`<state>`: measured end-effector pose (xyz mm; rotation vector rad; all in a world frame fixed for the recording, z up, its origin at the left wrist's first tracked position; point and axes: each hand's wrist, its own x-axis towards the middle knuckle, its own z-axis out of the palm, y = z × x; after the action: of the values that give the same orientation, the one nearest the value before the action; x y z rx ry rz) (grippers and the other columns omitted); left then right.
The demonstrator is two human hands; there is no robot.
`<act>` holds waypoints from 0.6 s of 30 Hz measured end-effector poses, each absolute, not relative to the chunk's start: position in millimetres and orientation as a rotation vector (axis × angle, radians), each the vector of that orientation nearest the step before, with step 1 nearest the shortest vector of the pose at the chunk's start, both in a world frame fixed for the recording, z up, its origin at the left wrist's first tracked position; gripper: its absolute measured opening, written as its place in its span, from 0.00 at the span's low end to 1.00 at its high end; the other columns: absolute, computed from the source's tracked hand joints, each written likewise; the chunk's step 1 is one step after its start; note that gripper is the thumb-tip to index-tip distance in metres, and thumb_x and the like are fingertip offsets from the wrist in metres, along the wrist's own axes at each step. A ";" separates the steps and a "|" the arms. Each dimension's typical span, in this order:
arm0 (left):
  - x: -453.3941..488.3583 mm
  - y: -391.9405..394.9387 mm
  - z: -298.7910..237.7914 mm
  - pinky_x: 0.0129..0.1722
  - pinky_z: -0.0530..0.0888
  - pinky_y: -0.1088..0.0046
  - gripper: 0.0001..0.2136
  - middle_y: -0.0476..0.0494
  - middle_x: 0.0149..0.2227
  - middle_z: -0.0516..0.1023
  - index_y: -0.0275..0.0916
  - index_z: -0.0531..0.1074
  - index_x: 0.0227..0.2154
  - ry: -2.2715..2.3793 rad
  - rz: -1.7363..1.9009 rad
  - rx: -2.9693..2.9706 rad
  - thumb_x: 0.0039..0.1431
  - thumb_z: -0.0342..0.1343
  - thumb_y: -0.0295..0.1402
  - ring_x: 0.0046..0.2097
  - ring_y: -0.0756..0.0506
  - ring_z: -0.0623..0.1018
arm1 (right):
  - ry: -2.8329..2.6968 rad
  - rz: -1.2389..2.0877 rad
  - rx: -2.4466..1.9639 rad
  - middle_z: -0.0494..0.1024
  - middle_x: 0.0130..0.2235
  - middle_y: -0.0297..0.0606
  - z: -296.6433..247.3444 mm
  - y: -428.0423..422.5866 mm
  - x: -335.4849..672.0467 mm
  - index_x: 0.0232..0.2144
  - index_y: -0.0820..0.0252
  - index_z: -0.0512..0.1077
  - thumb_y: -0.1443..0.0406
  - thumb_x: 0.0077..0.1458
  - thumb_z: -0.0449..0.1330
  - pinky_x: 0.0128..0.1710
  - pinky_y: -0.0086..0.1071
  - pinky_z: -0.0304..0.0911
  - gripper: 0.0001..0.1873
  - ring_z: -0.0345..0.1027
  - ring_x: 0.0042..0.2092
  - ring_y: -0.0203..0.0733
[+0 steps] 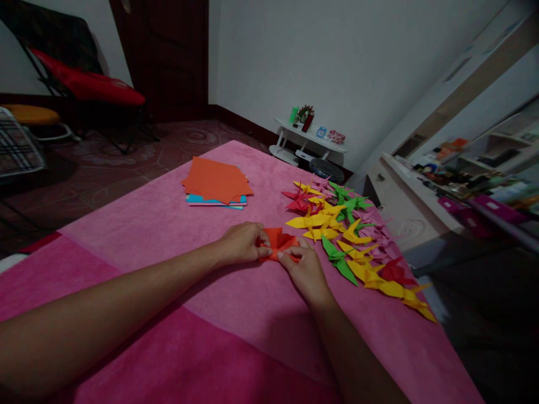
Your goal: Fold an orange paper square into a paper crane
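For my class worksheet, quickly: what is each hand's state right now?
Left hand: closed, pinching the folded orange paper.
Right hand: closed, pinching the same folded orange paper.

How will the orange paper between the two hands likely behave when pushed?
The orange paper looks thin, so it is probably light. Being folded, it may have some stiffness, but its raised flaps would likely bend easily.

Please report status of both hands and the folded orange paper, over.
Left hand and right hand pinching folded orange paper. Paper birds beside right hand, paper stack beyond left hand. Nothing visibly blocking either hand.
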<state>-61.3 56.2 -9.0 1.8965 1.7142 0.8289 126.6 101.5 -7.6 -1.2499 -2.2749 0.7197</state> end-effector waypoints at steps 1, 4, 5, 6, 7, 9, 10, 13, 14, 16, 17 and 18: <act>-61.1 56.8 -9.9 0.27 0.60 0.75 0.06 0.48 0.27 0.74 0.41 0.79 0.23 1.726 0.825 1.903 0.47 0.61 0.38 0.28 0.49 0.71 | -2.261 0.721 -1.261 0.71 0.40 0.42 -7.9 101.4 126.4 0.22 0.57 0.78 0.62 0.50 0.60 0.48 0.40 0.59 0.09 0.63 0.48 0.49; -59.7 58.0 -11.5 0.27 0.59 0.74 0.08 0.48 0.28 0.75 0.42 0.79 0.24 1.781 0.793 1.908 0.47 0.60 0.39 0.29 0.48 0.71 | -2.269 0.694 -1.282 0.71 0.39 0.42 -8.3 101.5 125.8 0.21 0.57 0.77 0.62 0.49 0.61 0.45 0.39 0.60 0.09 0.64 0.45 0.48; -59.0 58.2 -11.6 0.27 0.59 0.74 0.08 0.48 0.28 0.75 0.42 0.79 0.25 1.804 0.779 1.908 0.46 0.60 0.40 0.29 0.48 0.71 | -2.280 0.674 -1.285 0.70 0.39 0.42 -8.1 101.6 125.3 0.21 0.57 0.77 0.61 0.48 0.62 0.44 0.39 0.61 0.09 0.64 0.44 0.48; -58.1 58.3 -11.4 0.27 0.59 0.74 0.08 0.47 0.28 0.75 0.42 0.79 0.25 1.827 0.763 1.906 0.46 0.60 0.40 0.29 0.47 0.71 | -2.293 0.652 -1.288 0.70 0.39 0.42 -7.7 101.6 124.8 0.21 0.57 0.77 0.61 0.48 0.62 0.43 0.39 0.61 0.09 0.64 0.44 0.48; -57.2 58.3 -11.0 0.27 0.58 0.74 0.09 0.47 0.28 0.76 0.42 0.79 0.25 1.844 0.746 1.907 0.46 0.60 0.41 0.29 0.47 0.71 | -2.306 0.630 -1.295 0.71 0.39 0.42 -7.1 101.6 124.1 0.20 0.57 0.77 0.61 0.48 0.62 0.43 0.39 0.61 0.09 0.64 0.43 0.48; -55.6 58.4 -9.9 0.27 0.58 0.73 0.09 0.47 0.28 0.76 0.42 0.79 0.25 1.876 0.716 1.905 0.46 0.60 0.41 0.29 0.47 0.71 | -2.333 0.587 -1.313 0.71 0.38 0.43 -5.4 101.6 122.7 0.19 0.57 0.76 0.60 0.48 0.62 0.41 0.40 0.61 0.10 0.64 0.42 0.49; -55.2 58.6 -9.2 0.27 0.58 0.73 0.09 0.47 0.28 0.76 0.42 0.79 0.26 1.888 0.704 1.900 0.46 0.60 0.41 0.30 0.46 0.71 | -2.343 0.567 -1.320 0.71 0.38 0.43 -4.6 101.5 122.1 0.18 0.57 0.75 0.60 0.48 0.62 0.41 0.40 0.61 0.11 0.64 0.42 0.49; -56.0 59.8 -7.0 0.26 0.57 0.73 0.09 0.47 0.29 0.76 0.41 0.78 0.25 1.902 0.684 1.862 0.45 0.60 0.41 0.30 0.46 0.72 | -2.351 0.534 -1.319 0.72 0.39 0.44 -4.1 101.8 121.5 0.17 0.57 0.74 0.60 0.48 0.62 0.42 0.42 0.61 0.12 0.64 0.43 0.51; -57.0 60.4 -6.4 0.26 0.58 0.74 0.09 0.47 0.28 0.76 0.41 0.78 0.25 1.882 0.683 1.849 0.45 0.60 0.41 0.30 0.47 0.72 | -2.343 0.546 -1.315 0.73 0.41 0.45 -4.8 102.1 121.7 0.17 0.58 0.74 0.60 0.48 0.62 0.44 0.42 0.61 0.12 0.64 0.45 0.51; -60.0 61.5 -5.6 0.26 0.58 0.74 0.10 0.47 0.27 0.76 0.40 0.78 0.23 1.789 0.677 1.832 0.46 0.60 0.41 0.29 0.48 0.72 | -2.313 0.599 -1.315 0.73 0.46 0.46 -7.2 103.0 122.6 0.19 0.58 0.76 0.61 0.48 0.62 0.47 0.44 0.60 0.10 0.64 0.48 0.52; -61.6 62.0 -5.5 0.26 0.59 0.75 0.10 0.47 0.26 0.76 0.40 0.78 0.22 1.722 0.671 1.829 0.47 0.60 0.42 0.29 0.48 0.72 | -2.303 0.640 -1.299 0.72 0.48 0.46 -8.7 103.5 123.1 0.20 0.58 0.76 0.61 0.48 0.62 0.49 0.45 0.59 0.09 0.64 0.50 0.53; -63.0 62.3 -5.4 0.26 0.59 0.75 0.11 0.48 0.25 0.75 0.40 0.79 0.22 1.658 0.666 1.826 0.48 0.59 0.42 0.28 0.49 0.72 | -2.295 0.682 -1.279 0.71 0.51 0.47 -10.2 104.1 123.7 0.21 0.58 0.77 0.62 0.48 0.61 0.51 0.46 0.57 0.09 0.62 0.52 0.54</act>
<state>-63.0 62.3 -5.4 1.8264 1.6577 0.6663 123.7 104.1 -10.2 -1.2792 -2.2945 0.6816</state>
